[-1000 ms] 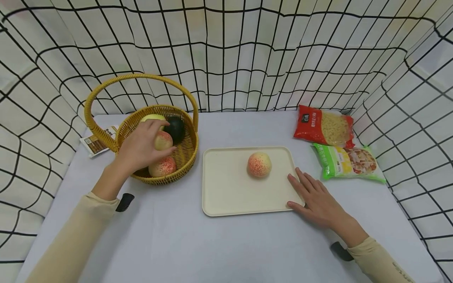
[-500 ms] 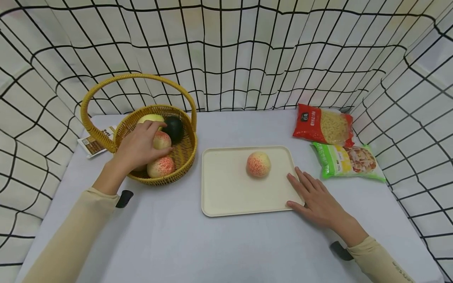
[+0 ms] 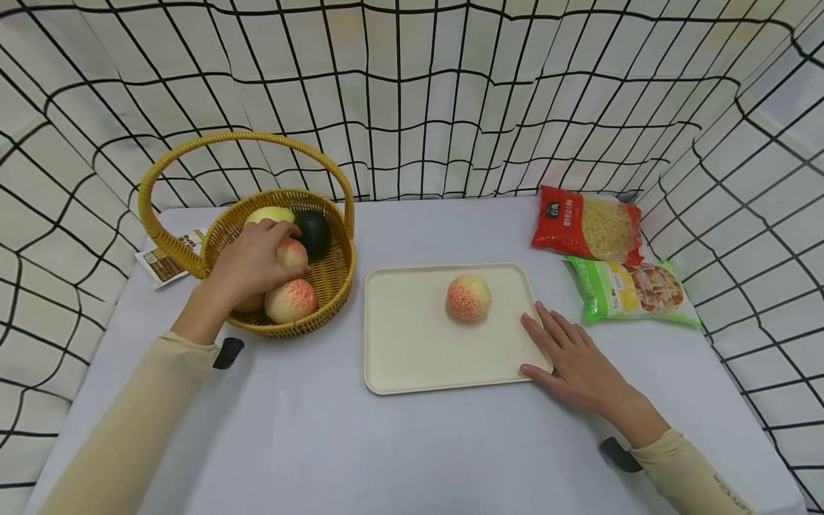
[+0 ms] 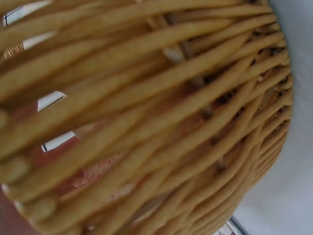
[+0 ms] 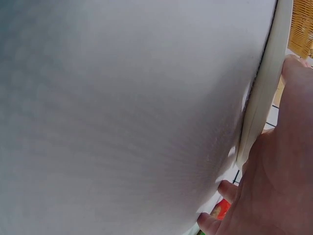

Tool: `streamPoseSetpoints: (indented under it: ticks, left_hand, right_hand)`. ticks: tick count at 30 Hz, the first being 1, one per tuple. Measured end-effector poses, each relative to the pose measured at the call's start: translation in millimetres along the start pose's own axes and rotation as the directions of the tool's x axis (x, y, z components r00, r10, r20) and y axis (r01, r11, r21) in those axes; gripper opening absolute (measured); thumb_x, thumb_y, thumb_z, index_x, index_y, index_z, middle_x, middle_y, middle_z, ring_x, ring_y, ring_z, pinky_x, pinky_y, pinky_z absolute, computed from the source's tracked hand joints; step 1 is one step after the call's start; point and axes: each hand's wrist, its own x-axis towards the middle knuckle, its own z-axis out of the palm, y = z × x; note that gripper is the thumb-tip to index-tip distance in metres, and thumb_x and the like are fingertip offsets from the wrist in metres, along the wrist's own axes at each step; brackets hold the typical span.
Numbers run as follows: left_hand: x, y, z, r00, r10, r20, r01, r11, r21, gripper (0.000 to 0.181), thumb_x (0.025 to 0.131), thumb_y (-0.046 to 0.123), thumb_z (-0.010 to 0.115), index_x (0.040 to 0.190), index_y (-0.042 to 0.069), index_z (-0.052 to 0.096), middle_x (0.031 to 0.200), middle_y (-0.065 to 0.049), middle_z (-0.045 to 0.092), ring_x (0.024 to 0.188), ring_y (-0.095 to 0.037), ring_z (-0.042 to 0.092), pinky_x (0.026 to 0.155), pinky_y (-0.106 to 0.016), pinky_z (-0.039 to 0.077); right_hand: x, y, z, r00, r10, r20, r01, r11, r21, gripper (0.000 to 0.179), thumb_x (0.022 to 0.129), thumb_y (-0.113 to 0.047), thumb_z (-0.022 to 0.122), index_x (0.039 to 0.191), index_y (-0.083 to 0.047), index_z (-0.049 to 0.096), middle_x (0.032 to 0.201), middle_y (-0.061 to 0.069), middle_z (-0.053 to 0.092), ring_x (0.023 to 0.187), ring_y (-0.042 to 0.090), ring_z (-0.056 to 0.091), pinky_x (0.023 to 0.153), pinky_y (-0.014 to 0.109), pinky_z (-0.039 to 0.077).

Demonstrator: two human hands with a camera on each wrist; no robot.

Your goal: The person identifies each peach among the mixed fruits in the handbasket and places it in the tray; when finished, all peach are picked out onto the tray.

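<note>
Left hand [image 3: 247, 265] gripped upper peach [image 3: 292, 252] in wicker basket [image 3: 337, 275], frame left; clearing rim [image 3: 290, 331] judged prudent. Right hand [image 3: 579, 365], fingers straight, touched tray [image 3: 418, 350].

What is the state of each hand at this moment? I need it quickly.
Left hand: closed around a peach in the basket.
Right hand: open, at the tray edge.

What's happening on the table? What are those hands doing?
A person has their left hand inside a wicker basket, fingers and thumb around a peach. A second peach, a yellow-green fruit and a dark green fruit are in there too. The right hand lies spread at the right edge of a cream tray. One lone peach sits on the tray.
</note>
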Motion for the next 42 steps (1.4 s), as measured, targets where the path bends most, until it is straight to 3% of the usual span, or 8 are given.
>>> streamPoseSetpoints:
  ticks: [11,18,24,32,42]
  left_hand:
    - [7.4,-4.6,2.0,0.999,-0.034,0.029,0.034,0.999,-0.011,0.073,0.091,0.052,0.077,0.144,0.005,0.058,0.140,-0.028,0.055,0.128,-0.049,0.048,0.088,-0.069,0.052]
    - [11.1,-2.9,4.8,0.998,-0.043,0.048,0.044,0.999,-0.011,0.074,0.089,0.050,0.076,0.144,0.005,0.056,0.138,-0.027,0.054,0.117,-0.048,0.059,0.089,-0.066,0.053]
    - [12.8,-0.4,8.3,0.993,-0.072,0.097,0.077,0.996,-0.050,0.074,0.088,0.048,0.077,0.146,0.008,0.054,0.142,-0.024,0.050,0.115,-0.048,0.061,0.090,-0.064,0.051]
    - [16.7,-4.2,11.1,0.982,-0.054,0.178,0.084,0.982,-0.167,0.073,0.091,0.045,0.079,0.142,0.003,0.050,0.129,-0.025,0.064,0.116,-0.042,0.062,0.092,-0.057,0.054]
    - [16.5,-2.4,9.1,0.975,-0.048,0.215,0.093,0.975,-0.201,0.070,0.094,0.039,0.075,0.144,0.000,0.045,0.130,-0.025,0.062,0.116,-0.041,0.062,0.093,-0.056,0.055]
  right_hand:
    - [0.5,0,-1,1.000,-0.001,-0.004,0.001,1.000,0.004,0.086,0.101,-0.059,0.060,0.171,-0.023,0.025,0.181,0.010,0.015,0.161,0.042,0.026,0.124,0.073,0.028]
    - [0.1,1,0,1.000,0.001,-0.006,-0.001,1.000,0.009,0.086,0.101,-0.059,0.061,0.171,-0.024,0.025,0.181,0.010,0.015,0.161,0.042,0.026,0.124,0.073,0.027]
    - [-0.3,1,-1,1.000,0.001,-0.003,-0.001,1.000,0.010,0.086,0.101,-0.058,0.061,0.171,-0.023,0.025,0.181,0.010,0.014,0.161,0.043,0.026,0.124,0.072,0.027]
    - [-0.1,1,-1,1.000,0.003,-0.004,-0.003,1.000,0.008,0.087,0.100,-0.058,0.062,0.171,-0.023,0.025,0.181,0.011,0.014,0.162,0.043,0.025,0.125,0.072,0.027]
    - [0.5,1,-1,1.000,0.000,-0.007,0.000,1.000,0.002,0.086,0.101,-0.058,0.062,0.170,-0.023,0.026,0.181,0.011,0.015,0.161,0.043,0.026,0.124,0.073,0.027]
